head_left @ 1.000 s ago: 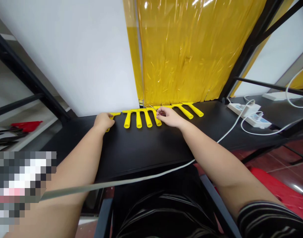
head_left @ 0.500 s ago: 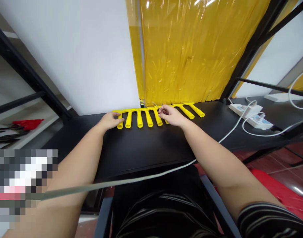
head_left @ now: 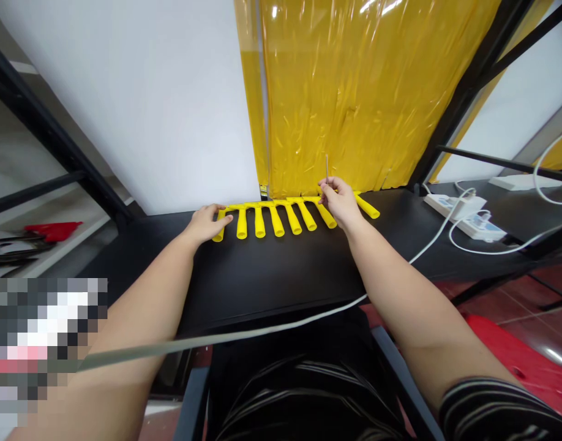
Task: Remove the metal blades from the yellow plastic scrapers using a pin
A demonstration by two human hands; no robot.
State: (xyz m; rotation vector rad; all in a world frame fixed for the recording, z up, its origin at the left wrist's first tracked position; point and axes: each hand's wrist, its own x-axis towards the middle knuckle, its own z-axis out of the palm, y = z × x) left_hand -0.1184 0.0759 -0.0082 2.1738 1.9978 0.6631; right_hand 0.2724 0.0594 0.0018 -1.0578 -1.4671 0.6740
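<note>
Several yellow hollow tubes with T-shaped heads [head_left: 280, 222] lie in a row on the black table, their round open ends facing me. At the left end of the row, my left hand [head_left: 207, 223] has thumb and fingers closed around the last yellow tube [head_left: 218, 231], which lies at a slant. Over the right part of the row, my right hand [head_left: 340, 201] pinches a thin metal rod [head_left: 327, 166] that points upward. Beneath that hand, part of the row is hidden. Farther right lies another yellow tube [head_left: 369, 207].
A white panel [head_left: 171, 110] and yellow plastic film [head_left: 345, 92] rise behind the row. White power strips [head_left: 464, 214] with cables stand at right. One white cable [head_left: 272, 329] crosses in front of me. Black shelf posts [head_left: 474, 92] flank the black table [head_left: 272, 275].
My right hand has moved right along the row, and the rod has turned from slanted to nearly upright. The leftmost tube has tilted slightly under my left hand.
</note>
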